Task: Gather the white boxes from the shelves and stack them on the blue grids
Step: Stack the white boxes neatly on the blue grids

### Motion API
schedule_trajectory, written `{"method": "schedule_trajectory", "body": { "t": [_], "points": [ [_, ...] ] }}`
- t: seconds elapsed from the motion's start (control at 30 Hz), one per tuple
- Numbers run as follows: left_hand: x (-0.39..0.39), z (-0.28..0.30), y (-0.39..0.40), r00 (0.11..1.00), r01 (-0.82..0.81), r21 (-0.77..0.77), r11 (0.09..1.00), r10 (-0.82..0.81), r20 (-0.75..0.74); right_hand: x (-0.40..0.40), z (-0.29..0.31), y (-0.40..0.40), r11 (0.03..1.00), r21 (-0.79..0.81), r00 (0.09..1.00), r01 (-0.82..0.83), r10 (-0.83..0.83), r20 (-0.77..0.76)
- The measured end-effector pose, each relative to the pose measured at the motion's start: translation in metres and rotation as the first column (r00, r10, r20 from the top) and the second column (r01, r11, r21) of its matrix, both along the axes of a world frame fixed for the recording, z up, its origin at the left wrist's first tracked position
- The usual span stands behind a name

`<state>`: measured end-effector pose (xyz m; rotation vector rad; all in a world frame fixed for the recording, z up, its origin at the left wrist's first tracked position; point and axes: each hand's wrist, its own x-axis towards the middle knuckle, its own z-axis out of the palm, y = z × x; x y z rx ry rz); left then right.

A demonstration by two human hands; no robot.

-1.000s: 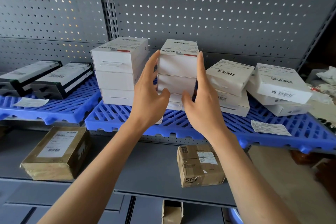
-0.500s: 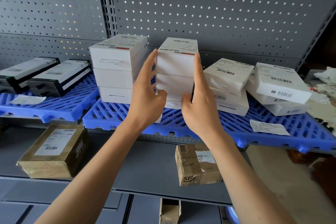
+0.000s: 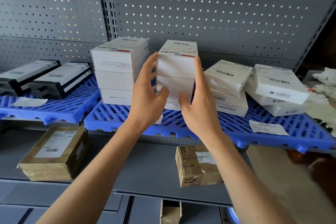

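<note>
My left hand (image 3: 147,96) and right hand (image 3: 198,103) flank a stack of three plain white boxes (image 3: 175,76) on the blue grid (image 3: 234,125), fingers straight against its sides, clasping nothing. A barcoded shipping label (image 3: 179,47) covers the top.

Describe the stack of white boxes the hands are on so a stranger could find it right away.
Start at the large blue grid on the grey pegboard shelf. Near its middle stands a narrow stack of three white boxes, with the left hand and right hand on its sides. Unlike the wider stack to its left and the tilted boxes to its right, it is slim and upright.
</note>
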<state>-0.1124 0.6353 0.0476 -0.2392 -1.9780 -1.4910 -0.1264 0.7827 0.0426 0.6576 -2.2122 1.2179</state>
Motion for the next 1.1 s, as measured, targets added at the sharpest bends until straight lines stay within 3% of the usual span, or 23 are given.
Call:
{"method": "schedule_trajectory", "body": {
  "t": [0.53, 0.83, 1.1],
  "points": [
    [0.007, 0.001, -0.007, 1.0, -0.014, -0.077, 0.997, 0.015, 0.012, 0.006, 0.007, 0.005, 0.998, 0.062, 1.0, 0.01, -0.011, 0.021],
    [0.011, 0.002, -0.022, 0.998, -0.003, -0.137, 0.991, 0.011, 0.054, 0.014, 0.006, -0.006, 0.989, 0.127, 0.996, 0.082, -0.085, 0.018],
    [0.034, 0.002, -0.047, 0.999, 0.029, -0.124, 0.992, -0.034, -0.033, 0.035, 0.002, -0.028, 0.959, 0.146, 0.968, 0.242, -0.25, 0.038]
  ]
}}
